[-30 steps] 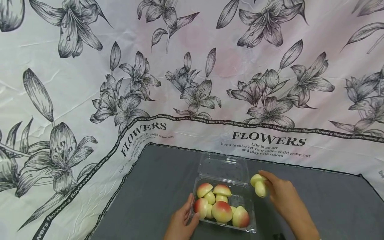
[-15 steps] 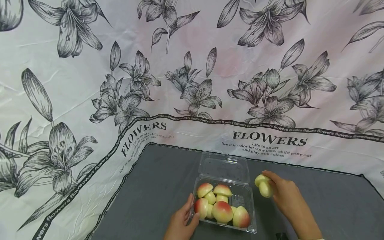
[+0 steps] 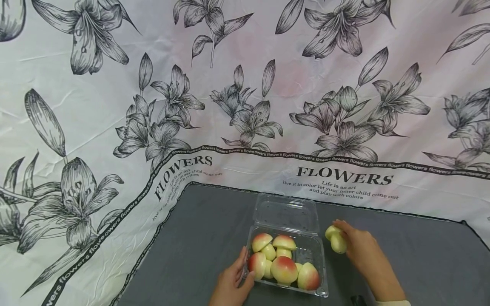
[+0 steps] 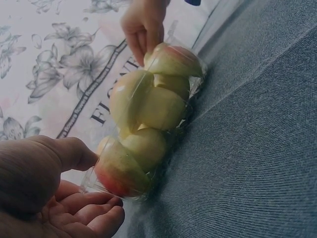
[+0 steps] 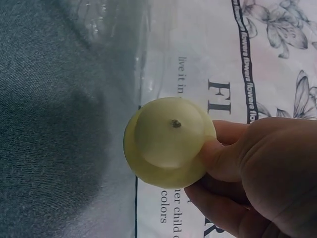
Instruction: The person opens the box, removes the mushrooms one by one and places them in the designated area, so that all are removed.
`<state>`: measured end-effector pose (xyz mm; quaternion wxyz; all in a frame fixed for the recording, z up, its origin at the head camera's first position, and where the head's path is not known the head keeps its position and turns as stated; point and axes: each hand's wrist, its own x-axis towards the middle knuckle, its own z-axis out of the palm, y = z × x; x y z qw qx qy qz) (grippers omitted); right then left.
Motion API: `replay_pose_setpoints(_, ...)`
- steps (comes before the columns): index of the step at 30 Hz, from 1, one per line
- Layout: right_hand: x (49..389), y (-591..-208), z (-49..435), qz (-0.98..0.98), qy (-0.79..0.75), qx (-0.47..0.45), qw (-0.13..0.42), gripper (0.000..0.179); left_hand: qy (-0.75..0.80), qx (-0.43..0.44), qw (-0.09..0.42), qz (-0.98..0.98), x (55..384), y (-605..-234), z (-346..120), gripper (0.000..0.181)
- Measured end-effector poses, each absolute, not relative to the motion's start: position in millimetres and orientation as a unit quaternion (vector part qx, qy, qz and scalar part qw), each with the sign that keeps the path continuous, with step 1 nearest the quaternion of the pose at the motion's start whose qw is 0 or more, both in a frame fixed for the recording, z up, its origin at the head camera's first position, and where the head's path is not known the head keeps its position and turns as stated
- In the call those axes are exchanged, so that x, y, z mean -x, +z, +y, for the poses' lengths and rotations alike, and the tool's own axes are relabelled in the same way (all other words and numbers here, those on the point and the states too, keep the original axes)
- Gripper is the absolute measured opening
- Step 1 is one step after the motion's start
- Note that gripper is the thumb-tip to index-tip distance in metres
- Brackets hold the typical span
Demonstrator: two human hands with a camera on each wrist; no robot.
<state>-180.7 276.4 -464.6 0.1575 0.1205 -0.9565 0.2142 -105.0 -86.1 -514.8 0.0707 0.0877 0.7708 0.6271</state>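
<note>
My right hand (image 3: 363, 248) pinches a pale yellow-green toy mushroom (image 3: 337, 243) by its cap, to the right of the clear plastic clamshell box (image 3: 305, 255). In the right wrist view, the mushroom's rounded stem end (image 5: 163, 141), with a small dark spot, faces the camera. My left hand (image 3: 232, 278) holds the box at its near left corner, thumb and fingers about the wall. Inside the box lie several toy mushrooms (image 3: 283, 269) with red-tinged caps, some upright and some on their sides. The left wrist view shows them through the plastic, with the left thumb (image 4: 74, 153) against the wall.
The box's hinged lid (image 3: 285, 214) stands open, leaning away toward the back. A grey cloth (image 3: 199, 238) covers the table. Behind it hangs a white flower-print curtain (image 3: 245, 170). A small black object (image 3: 357, 300) shows at the bottom edge, near the right forearm.
My right hand has moved slightly to the right, away from the box, with the mushroom, which has tilted a little. My left hand and the box stay in place.
</note>
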Motion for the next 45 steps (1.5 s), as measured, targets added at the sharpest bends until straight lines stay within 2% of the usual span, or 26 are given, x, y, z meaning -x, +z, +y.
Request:
replay_pose_setpoints(20,184.4,-476.5,278.6,-0.956,0.210,-0.137,0.151,0.026,0.643,-0.089,0.080,0.757,106.3,-515.5,-86.4,0.074)
replay_pose_setpoints(45,176.8,-473.9,282.4,-0.962,0.205,-0.146,0.107,0.040,0.632,-0.083,0.082,0.766,106.2,-516.7,-86.6,0.076)
